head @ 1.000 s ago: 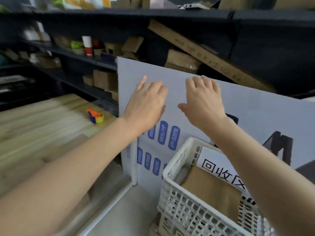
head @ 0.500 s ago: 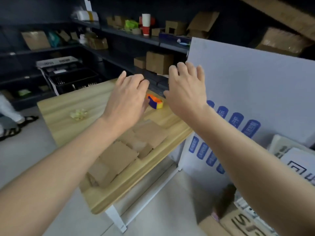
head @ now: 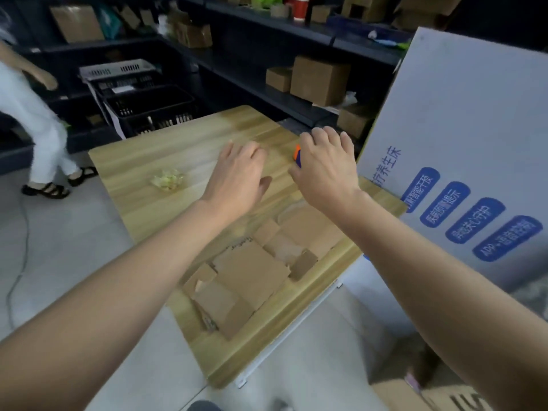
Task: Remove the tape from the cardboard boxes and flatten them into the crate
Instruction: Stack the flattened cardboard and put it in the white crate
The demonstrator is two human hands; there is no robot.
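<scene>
While two hands hover | left hand [head: 235, 173] empty | right hand [head: 326, 164] empty | flattened boxes [head: 255, 271]

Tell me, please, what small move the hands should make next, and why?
Probably lower both hands onto the flattened cardboard to gather it: the left hand and right hand hover open and empty over the table, where it lies loose.

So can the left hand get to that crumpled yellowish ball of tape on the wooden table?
Probably yes. The left hand hovers open and empty over the wooden table, and the crumpled yellowish ball of tape lies just to its left with only bare tabletop between them.
</scene>
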